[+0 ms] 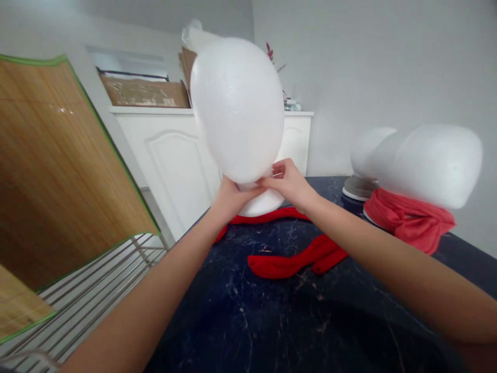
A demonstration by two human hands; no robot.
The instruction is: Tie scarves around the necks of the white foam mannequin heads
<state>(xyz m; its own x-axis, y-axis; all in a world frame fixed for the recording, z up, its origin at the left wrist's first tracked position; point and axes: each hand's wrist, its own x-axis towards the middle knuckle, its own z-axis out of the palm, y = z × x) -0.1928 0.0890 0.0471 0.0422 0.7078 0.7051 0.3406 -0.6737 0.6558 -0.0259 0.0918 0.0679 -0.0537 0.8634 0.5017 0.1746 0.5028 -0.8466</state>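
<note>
A white foam mannequin head (238, 103) stands upright before me, its smooth blank side towards me. Around the left of its neck my left hand (232, 196) is closed, thumb across the front and fingers hidden behind. My right hand (286, 182) grips the neck from the other side, its thumb near the left thumb. Behind and beside the white base lies a red scarf (277, 214) on the dark marbled table (240, 316). Its loose end (277, 266) stretches across the table in front, passing under my right forearm.
To the right stand two more foam heads, one with a coral scarf (411, 215) round its neck, the other with a grey one (357, 187). A metal rack (104, 285) with bamboo mats (66, 171) is at left. A white cabinet (174, 160) bearing cardboard boxes (147, 92) stands behind.
</note>
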